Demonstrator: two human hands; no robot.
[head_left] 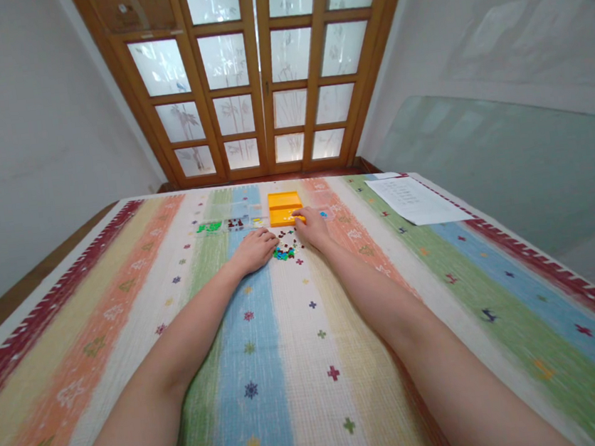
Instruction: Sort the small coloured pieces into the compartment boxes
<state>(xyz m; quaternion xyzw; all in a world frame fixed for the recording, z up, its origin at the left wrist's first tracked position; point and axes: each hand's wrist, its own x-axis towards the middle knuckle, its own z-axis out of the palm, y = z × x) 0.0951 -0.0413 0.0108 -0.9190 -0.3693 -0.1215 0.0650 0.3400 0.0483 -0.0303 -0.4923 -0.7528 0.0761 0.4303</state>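
Note:
A loose pile of small coloured pieces, blue, green, dark red and pale, lies on the cloth between my hands. My left hand rests palm down at the pile's left side, its fingers stretched towards the pieces. At the near right corner of an open yellow-orange box is my right hand, thumb and fingers drawn together in a pinch. Anything between those fingertips is too small to make out. A few pale pieces show inside the box.
Left of the box, a clear tray holds green pieces, dark red pieces and yellow ones. Blue pieces lie right of my right hand. Paper sheets lie far right on the striped tablecloth.

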